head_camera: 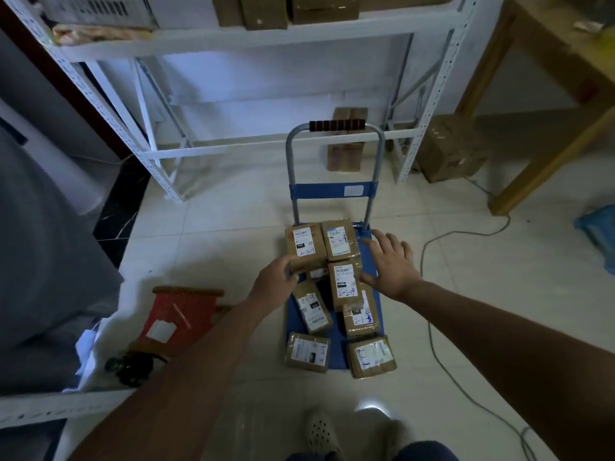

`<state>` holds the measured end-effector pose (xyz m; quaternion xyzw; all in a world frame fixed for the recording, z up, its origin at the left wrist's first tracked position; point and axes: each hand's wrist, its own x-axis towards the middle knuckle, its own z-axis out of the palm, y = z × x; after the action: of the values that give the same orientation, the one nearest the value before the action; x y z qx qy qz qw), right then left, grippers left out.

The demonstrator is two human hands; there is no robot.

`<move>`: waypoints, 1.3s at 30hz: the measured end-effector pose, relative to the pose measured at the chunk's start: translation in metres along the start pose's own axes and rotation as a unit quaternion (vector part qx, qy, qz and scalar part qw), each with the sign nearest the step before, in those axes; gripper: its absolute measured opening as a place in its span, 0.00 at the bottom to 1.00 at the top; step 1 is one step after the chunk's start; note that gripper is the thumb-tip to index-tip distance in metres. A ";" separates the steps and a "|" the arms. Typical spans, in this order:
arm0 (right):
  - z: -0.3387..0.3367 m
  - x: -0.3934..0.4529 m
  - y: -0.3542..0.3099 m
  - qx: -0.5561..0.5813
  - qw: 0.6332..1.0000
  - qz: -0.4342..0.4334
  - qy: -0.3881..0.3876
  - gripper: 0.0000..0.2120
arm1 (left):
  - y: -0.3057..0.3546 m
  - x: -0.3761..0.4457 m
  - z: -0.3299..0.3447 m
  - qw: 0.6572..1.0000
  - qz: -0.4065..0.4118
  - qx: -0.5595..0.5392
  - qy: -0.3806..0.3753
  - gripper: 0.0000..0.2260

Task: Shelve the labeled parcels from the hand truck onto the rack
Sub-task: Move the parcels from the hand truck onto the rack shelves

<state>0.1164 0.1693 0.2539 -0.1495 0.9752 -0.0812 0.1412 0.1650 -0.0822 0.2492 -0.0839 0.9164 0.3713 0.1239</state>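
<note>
I look down at a blue hand truck [336, 337] on the floor, about seven labeled parcels [344, 284] lying label-up on its deck so the handwritten codes can be read. At the deck's far end, my left hand [274, 282] touches the corner of one parcel [304, 249]; whether it grips is unclear. My right hand [387, 261] hovers spread beside the pile, holding nothing. Beyond the truck's handle stands the white rack [233, 39].
</note>
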 end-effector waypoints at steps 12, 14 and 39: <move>0.097 0.069 0.075 0.053 0.997 0.012 -0.052 0.39 | -0.017 0.096 0.112 0.995 -0.066 -0.012 -0.071 0.17; 0.120 0.082 0.088 0.062 0.996 0.006 -0.058 0.38 | -0.026 0.112 0.138 0.994 -0.083 -0.016 -0.075 0.17; 0.381 0.164 0.184 0.106 0.989 0.038 -0.096 0.40 | -0.190 0.225 0.387 0.941 -0.254 -0.207 -0.079 0.29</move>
<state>0.0309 0.2467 -0.1853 -0.1038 0.9479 -0.1641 0.2527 0.0605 0.0402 -0.2095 -0.3083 0.7545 0.5147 0.2659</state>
